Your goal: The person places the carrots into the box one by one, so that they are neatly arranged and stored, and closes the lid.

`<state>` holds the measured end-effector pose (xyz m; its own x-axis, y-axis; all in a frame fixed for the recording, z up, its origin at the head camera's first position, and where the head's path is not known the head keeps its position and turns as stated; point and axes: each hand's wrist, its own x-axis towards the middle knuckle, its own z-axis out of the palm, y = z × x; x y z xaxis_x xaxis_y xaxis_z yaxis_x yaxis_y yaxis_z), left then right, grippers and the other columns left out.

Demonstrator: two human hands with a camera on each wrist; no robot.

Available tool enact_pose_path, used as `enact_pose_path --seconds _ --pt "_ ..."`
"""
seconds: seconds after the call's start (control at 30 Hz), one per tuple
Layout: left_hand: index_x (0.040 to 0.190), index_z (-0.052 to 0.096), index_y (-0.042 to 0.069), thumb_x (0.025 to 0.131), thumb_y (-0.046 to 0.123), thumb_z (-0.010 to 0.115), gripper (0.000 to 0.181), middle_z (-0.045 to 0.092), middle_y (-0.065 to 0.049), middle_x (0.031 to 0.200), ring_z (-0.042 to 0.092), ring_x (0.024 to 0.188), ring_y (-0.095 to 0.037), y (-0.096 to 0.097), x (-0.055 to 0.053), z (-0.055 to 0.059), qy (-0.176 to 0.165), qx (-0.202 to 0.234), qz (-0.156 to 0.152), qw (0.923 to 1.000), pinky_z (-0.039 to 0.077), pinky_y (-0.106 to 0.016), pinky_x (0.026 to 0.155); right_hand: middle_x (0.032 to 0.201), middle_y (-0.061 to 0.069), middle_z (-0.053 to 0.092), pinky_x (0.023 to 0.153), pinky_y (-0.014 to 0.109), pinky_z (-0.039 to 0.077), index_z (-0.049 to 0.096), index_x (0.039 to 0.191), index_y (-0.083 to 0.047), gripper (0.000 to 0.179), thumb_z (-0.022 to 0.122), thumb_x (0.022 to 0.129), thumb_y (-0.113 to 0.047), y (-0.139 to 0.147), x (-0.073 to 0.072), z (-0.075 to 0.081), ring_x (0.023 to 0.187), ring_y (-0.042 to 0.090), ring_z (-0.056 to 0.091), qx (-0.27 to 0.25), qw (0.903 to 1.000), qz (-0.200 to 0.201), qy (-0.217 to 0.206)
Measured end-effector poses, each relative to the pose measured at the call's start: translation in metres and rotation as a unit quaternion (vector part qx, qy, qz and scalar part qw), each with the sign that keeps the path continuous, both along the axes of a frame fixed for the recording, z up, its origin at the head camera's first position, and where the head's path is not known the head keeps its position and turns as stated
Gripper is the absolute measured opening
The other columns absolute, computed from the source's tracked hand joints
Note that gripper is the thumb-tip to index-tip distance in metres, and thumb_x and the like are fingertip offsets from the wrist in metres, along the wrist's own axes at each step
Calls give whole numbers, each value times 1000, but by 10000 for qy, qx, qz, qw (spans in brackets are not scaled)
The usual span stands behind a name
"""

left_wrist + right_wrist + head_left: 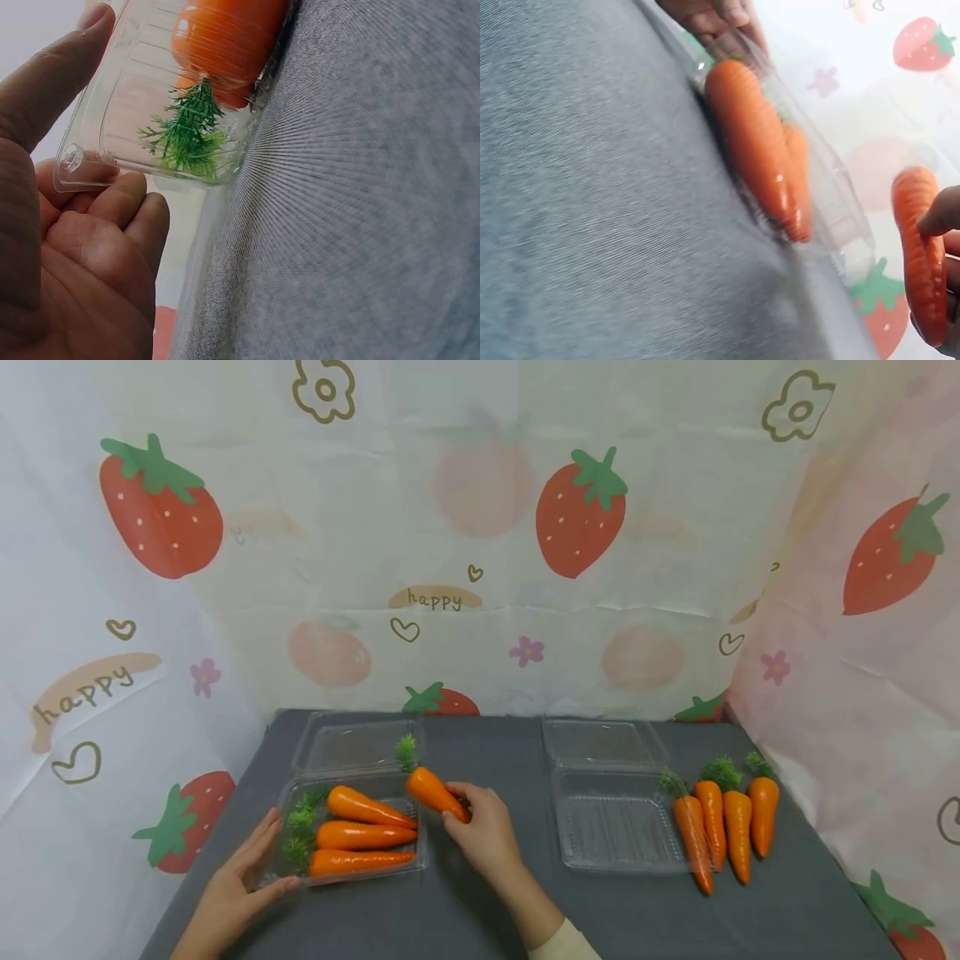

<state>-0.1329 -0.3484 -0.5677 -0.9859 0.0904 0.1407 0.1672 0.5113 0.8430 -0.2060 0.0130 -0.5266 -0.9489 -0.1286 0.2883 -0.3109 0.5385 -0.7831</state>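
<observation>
My right hand (483,831) pinches an orange carrot (432,790) near its narrow end, between thumb and fingers. The carrot's green leafy top (406,750) points away to the back, and its body overlaps the right rim of a clear plastic box (424,860) in the head view. Three carrots (365,836) lie side by side in that box, leaves to the left and tips to the right. My left hand (236,889) rests against the box's near left corner, thumb along the near side and fingers by the left side. The left wrist view shows green leaves (191,127) through the clear wall.
The left box's clear lid (352,745) lies folded back behind it. A second clear box (618,867) with raised lid (603,743) sits to the right. Several carrots (738,835) lie beside it, one overlapping its right edge. Printed cloth walls (495,677) border the grey table (487,927).
</observation>
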Motion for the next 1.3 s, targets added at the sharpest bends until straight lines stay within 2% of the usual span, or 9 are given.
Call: enact_pose_path --seconds 0.23,0.47,0.67,0.9,0.93,1.0,1.1,1.17,1.3 --pt "162 27 7 90 23 81 92 15 -14 171 20 135 27 -2 0 -3 191 168 -119 9996 32 4 98 116 -1 73 73 25 53 71 131 -16 38 74 93 -17 -8 -6 17 91 12 58 294 9980 553 83" --pt "163 26 8 90 25 80 92 14 -13 171 20 134 28 -2 -1 -3 91 208 -117 9997 33 3 98 121 -3 72 68 21 50 69 134 -19 39 72 94 -19 -23 -10 26 94 12 56 694 9932 935 1" --pt "164 24 12 91 30 79 93 11 -9 172 18 132 29 -2 0 0 -133 167 -50 9998 32 4 97 124 -6 72 76 23 52 70 133 -21 38 71 94 -21 -39 -12 30 99 10 57 1118 9862 1222 -38" --pt "164 25 13 91 28 79 92 12 -9 172 19 133 28 -1 0 -1 -40 188 -86 9998 32 3 98 123 -9 72 78 22 52 70 132 -23 38 70 95 -21 -50 -12 29 101 9 58 1487 9781 1457 -17" --pt "164 24 13 91 28 79 92 12 -9 172 19 134 28 -1 0 -1 -47 202 -101 9997 32 3 99 123 -9 72 80 22 53 70 132 -24 37 70 95 -21 -51 -12 29 102 9 58 1539 9767 1498 7" --pt "164 24 13 92 27 79 92 11 -8 172 18 134 28 -2 0 0 -58 230 -125 9996 32 3 99 123 -11 72 92 26 54 71 132 -24 37 70 95 -21 -55 -13 28 106 9 60 1624 9740 1579 79" --pt "164 25 12 92 25 79 91 12 -10 172 19 135 27 -2 0 -1 2 266 -156 9995 32 3 99 124 -12 71 110 33 49 71 131 -23 36 70 95 -20 -60 -15 26 111 10 62 1765 9693 1706 137" --pt "164 25 12 91 24 79 91 13 -12 172 19 135 27 -2 1 -1 59 274 -173 9995 32 4 99 124 -12 72 116 36 43 72 130 -22 36 71 94 -19 -64 -16 26 111 9 63 1818 9671 1772 146" --pt "163 26 11 91 22 80 90 14 -14 171 20 135 27 -2 2 -2 125 275 -165 9994 33 3 99 121 -13 73 97 25 52 73 128 -22 36 71 93 -20 -70 -15 24 102 7 62 1943 9634 1847 77"
